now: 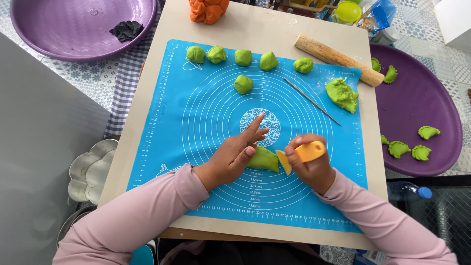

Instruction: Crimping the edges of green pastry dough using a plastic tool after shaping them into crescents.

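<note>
Already portioned: six dough balls (244,58) along the mat's (167,147) far edge, folded dumplings (409,147) on the purple tray (441,98) at the surface's right edge. Left to cut: dough log (265,159) mid-mat, pressed under flat, open left hand (235,154), touching orange scraper (301,154) clenched in right hand (311,164).

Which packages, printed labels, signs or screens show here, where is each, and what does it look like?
Mat: blue silicone sheet on the board, printed with white circles and ruler marks, under both hands.
Bag: top right past the board, crinkled clear and blue packet, print too small to tell.
Bottle: lower right beside the board, clear plastic lying on its side, blue cap.
No signs or screens.
</note>
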